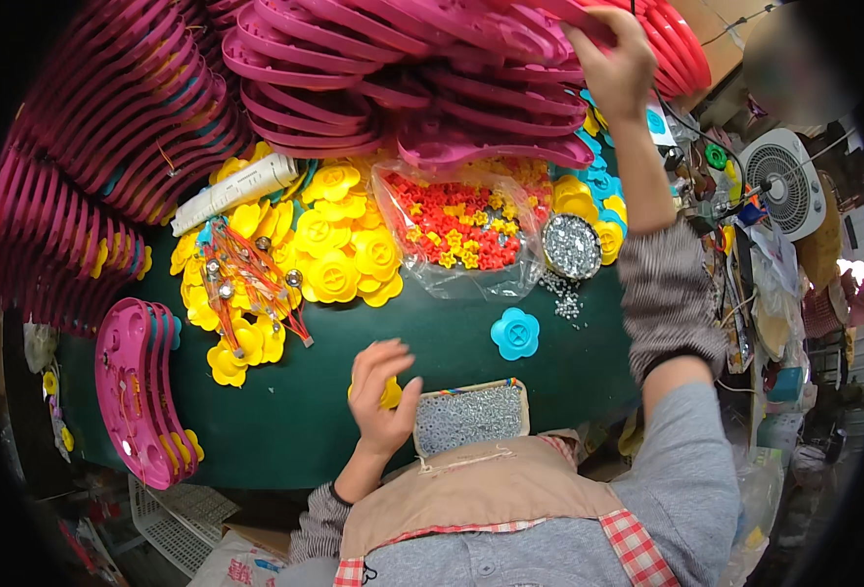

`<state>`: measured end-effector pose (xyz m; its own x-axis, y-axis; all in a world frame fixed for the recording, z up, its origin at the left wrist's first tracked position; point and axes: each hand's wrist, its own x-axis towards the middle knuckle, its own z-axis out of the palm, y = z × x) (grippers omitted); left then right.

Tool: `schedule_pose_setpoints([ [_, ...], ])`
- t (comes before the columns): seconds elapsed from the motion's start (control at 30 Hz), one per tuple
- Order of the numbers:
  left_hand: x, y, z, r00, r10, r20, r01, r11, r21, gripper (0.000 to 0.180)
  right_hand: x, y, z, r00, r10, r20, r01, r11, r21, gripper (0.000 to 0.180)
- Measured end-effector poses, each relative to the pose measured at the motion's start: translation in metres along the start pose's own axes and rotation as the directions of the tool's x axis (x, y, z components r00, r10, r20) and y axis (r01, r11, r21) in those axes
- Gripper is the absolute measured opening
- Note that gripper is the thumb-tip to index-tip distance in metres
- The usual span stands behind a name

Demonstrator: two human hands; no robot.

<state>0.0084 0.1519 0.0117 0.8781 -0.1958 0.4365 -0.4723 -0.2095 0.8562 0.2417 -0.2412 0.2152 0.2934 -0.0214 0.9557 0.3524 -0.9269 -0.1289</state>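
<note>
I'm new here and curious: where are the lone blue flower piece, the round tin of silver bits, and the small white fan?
blue flower piece (515,334), head view, its centre.
round tin (572,247), head view, its silver contents.
white fan (785,183), head view, grille middle.

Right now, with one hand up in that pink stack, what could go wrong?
1. The right hand grips a pink tray in a leaning, overhanging pile; pulling it may bring neighbours down onto the bag of red and yellow pieces.
2. The small bowl of screws sits right under that pile, some already spilled; it could tip.
</note>
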Motion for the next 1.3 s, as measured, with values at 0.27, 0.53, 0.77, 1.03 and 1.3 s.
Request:
schedule_pose_setpoints([
  [0.27, 0.065, 0.017, 0.063, 0.953, -0.226, 0.204, 0.302, 0.613, -0.730, 0.070, -0.182, -0.227, -0.118, 0.934, 0.142, 0.327, -0.236, 0.934, 0.268, 0.038],
  [0.53, 0.038, -0.016, -0.053, 0.833, -0.475, 0.283, 0.470, 0.339, -0.815, 0.079, -0.207, -0.092, -0.169, 0.270, 0.378, 0.886, -0.681, -0.575, 0.453, 0.084],
  [0.77, 0.010, -0.032, -0.100, 0.813, -0.515, 0.272, 0.571, 0.613, -0.547, 0.087, -0.257, -0.098, -0.177, 0.183, 0.239, 0.954, -0.814, -0.508, 0.283, 0.061],
  [1.03, 0.026, -0.029, -0.084, 0.815, -0.547, 0.190, 0.579, 0.777, -0.247, 0.071, -0.283, -0.130, -0.164, 0.258, 0.584, 0.770, -0.958, 0.257, 0.126, 0.060],
  [1.3, 0.019, -0.047, -0.068, 0.813, -0.569, 0.122, 0.582, 0.798, -0.158, 0.061, -0.307, -0.134, -0.158, 0.289, 0.561, 0.775, -0.898, 0.439, 0.017, 0.068],
])
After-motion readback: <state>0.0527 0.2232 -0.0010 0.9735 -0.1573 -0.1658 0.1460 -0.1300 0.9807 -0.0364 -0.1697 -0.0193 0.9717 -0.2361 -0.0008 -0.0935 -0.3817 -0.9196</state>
